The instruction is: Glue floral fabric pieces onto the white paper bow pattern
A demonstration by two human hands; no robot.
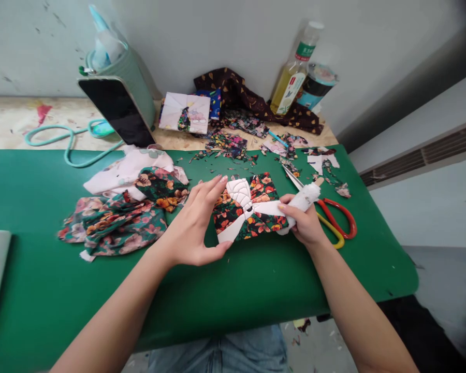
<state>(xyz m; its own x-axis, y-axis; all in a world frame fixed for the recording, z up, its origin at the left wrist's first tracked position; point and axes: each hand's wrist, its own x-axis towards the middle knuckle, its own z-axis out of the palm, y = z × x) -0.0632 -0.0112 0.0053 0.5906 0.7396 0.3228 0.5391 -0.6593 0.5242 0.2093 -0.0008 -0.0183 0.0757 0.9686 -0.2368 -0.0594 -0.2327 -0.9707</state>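
Head view: my left grip [194, 228] is spread wide and clasps nothing. Its thumb sits at the lower left corner and its fingertips at the upper left edge of the floral patchwork board [256, 210], which lies flat on the green tabletop [256, 282] between my hands. I judge that this span braces the board so it cannot slide. My right grip [305, 224] is closed around a white-wrapped tool [307, 197], held low at the board's right edge with its tip angled up and away from me. The red-and-yellow scissors [336, 224] lie just beside that hand, within easy reach. A heap of floral fabric [118, 220] lies well to the left, off the board.
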